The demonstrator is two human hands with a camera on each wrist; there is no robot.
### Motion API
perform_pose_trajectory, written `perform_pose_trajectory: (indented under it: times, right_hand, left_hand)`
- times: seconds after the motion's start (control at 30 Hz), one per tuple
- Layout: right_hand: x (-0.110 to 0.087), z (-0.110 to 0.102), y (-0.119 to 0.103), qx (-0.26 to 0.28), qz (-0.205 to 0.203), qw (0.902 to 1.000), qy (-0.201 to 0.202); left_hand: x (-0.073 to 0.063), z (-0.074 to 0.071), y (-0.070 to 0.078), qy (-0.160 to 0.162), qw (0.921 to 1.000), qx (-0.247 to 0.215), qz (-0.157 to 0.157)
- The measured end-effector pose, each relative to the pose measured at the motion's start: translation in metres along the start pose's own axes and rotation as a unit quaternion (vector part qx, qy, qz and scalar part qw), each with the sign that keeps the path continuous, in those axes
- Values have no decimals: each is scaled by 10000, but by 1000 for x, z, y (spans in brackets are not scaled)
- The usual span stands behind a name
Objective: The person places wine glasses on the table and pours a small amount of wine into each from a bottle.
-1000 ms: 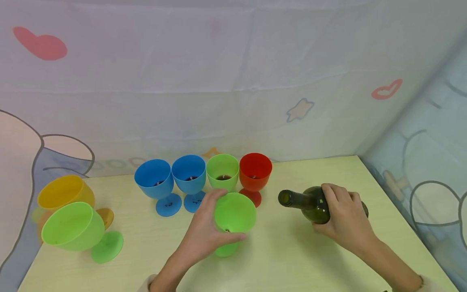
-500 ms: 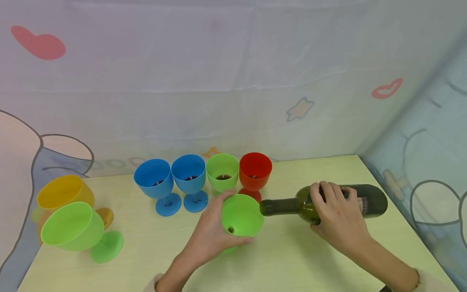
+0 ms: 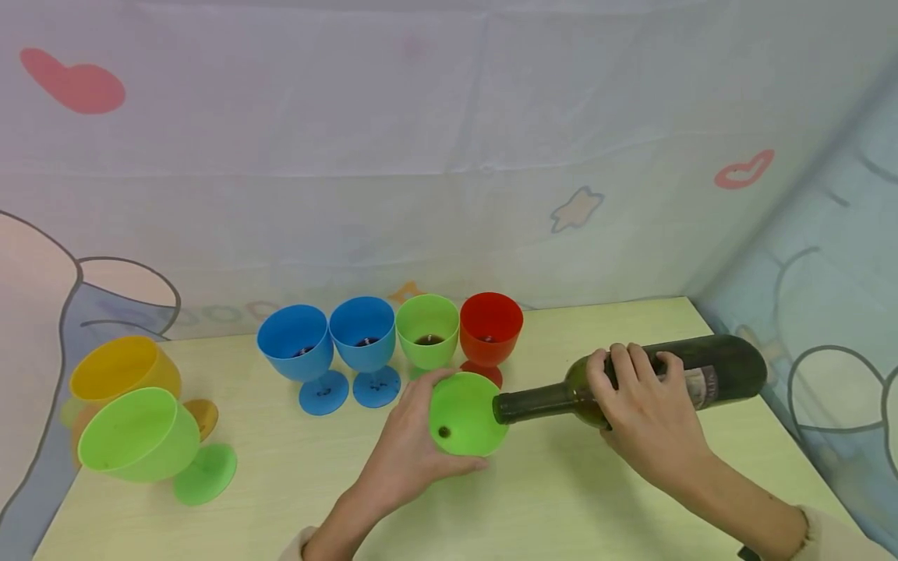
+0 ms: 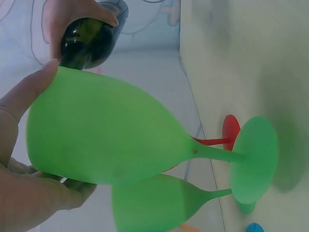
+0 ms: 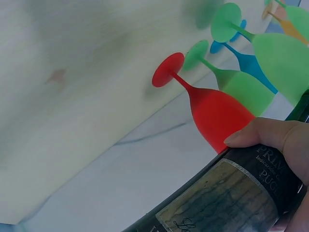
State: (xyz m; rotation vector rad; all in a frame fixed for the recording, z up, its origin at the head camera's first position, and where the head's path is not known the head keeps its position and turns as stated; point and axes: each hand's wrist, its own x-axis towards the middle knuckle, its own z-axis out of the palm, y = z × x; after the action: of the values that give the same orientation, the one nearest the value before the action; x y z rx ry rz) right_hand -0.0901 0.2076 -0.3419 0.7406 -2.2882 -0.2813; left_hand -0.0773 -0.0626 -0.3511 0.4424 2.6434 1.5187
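Observation:
My left hand (image 3: pixel 409 444) grips a green goblet (image 3: pixel 477 413) around its bowl; in the left wrist view the goblet (image 4: pixel 106 130) is held with its foot off the table. A small dark spot shows at the bottom of the bowl. With my right hand (image 3: pixel 648 417) I hold a dark green wine bottle (image 3: pixel 726 366), tipped so that its neck points left and down. The bottle's mouth is at the goblet's right rim. In the right wrist view the bottle's label (image 5: pixel 222 198) shows, with my thumb lying across the glass.
Behind stand two blue goblets (image 3: pixel 295 343) (image 3: pixel 363 335), a green goblet (image 3: pixel 428 319) and a red goblet (image 3: pixel 491 327), each with dark liquid inside. On the left, a green goblet (image 3: pixel 140 444) and a yellow goblet (image 3: pixel 126 374) stand on the pale table (image 3: pixel 281 483). A printed cloth (image 3: pixel 449 156) hangs behind.
The bottle has tipped further, its base rising to the right and its mouth moving left to the goblet. My left hand has shifted slightly right and turned the goblet's opening more upward to view.

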Motion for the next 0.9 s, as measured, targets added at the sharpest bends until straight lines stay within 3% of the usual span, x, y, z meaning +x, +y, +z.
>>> perform_pose_trajectory:
  times: [0.37,0.9]
  right_hand:
    - [3,-3,2,-217,-183,9996,-36]
    - [9,-6,4,-292,-291,9990,-157]
  left_hand:
    - [0,2,-2,-50,10000,22,20]
    - [0,3,-4,31,9990,-39,446]
